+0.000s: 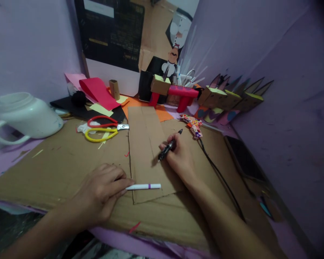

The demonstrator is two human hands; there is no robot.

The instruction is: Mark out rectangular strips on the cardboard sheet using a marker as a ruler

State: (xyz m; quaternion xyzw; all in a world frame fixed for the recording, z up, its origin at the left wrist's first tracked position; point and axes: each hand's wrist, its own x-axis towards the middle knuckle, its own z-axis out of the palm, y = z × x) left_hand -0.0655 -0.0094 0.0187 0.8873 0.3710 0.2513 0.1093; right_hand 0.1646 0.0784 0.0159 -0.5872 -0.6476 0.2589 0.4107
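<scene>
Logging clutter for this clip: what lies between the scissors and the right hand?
In the head view, part of the flat cardboard piece lies between the scissors and the right hand.

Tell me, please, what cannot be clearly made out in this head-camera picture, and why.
Scissors: head view, blade tips hidden by the cardboard strip.
White marker: head view, one end covered by the left hand.
Black pen: head view, part of the barrel hidden by the right hand.
Black panel: head view, print too small and blurred to read.
Right forearm: head view, cut off by the bottom edge.
</scene>
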